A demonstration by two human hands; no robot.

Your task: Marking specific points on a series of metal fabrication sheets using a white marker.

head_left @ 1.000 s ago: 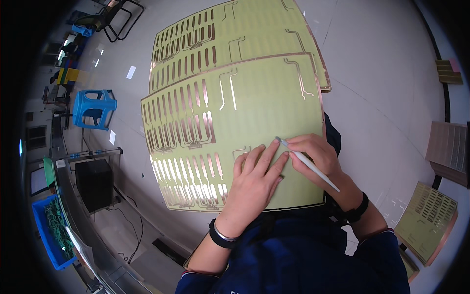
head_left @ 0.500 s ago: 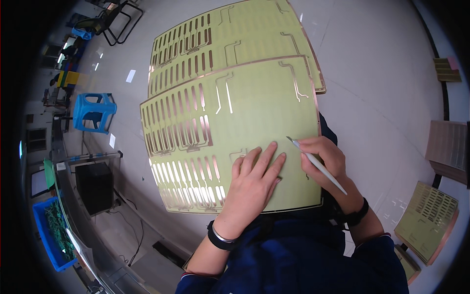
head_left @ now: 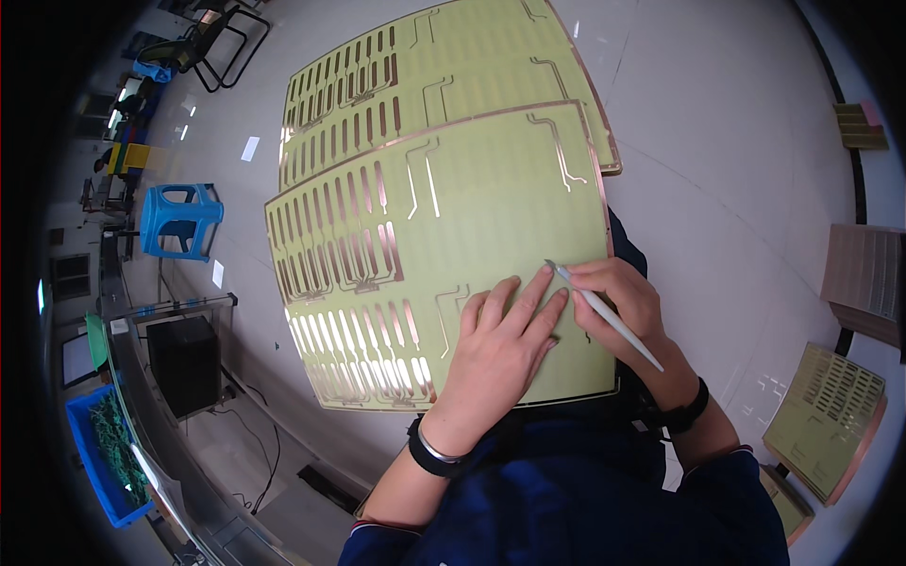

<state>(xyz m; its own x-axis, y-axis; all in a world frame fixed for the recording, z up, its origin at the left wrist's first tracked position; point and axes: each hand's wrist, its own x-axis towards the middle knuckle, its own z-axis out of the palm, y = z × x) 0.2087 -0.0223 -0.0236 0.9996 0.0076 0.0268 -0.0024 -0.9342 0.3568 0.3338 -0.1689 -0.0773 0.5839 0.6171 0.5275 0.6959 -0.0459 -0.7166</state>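
Pale floor point(head_left: 717, 123); blue stool point(head_left: 184, 209) at left. Copper-patterned board point(head_left: 491, 217) overlaps a second board point(head_left: 477, 42). Left hand point(head_left: 500, 344) spread flat on it; right hand point(head_left: 623, 297) grips pen-shaped tool point(head_left: 618, 327), tip just beside left hand.

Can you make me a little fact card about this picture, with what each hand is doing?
Left hand: resting on the front panel, fingers spread
Right hand: holding a pale pen-shaped tool, its tip near the left hand's fingertips
Front panel: yellow-green, with copper-coloured strips, overlapping another panel
Off to the left: blue stool, blue tub
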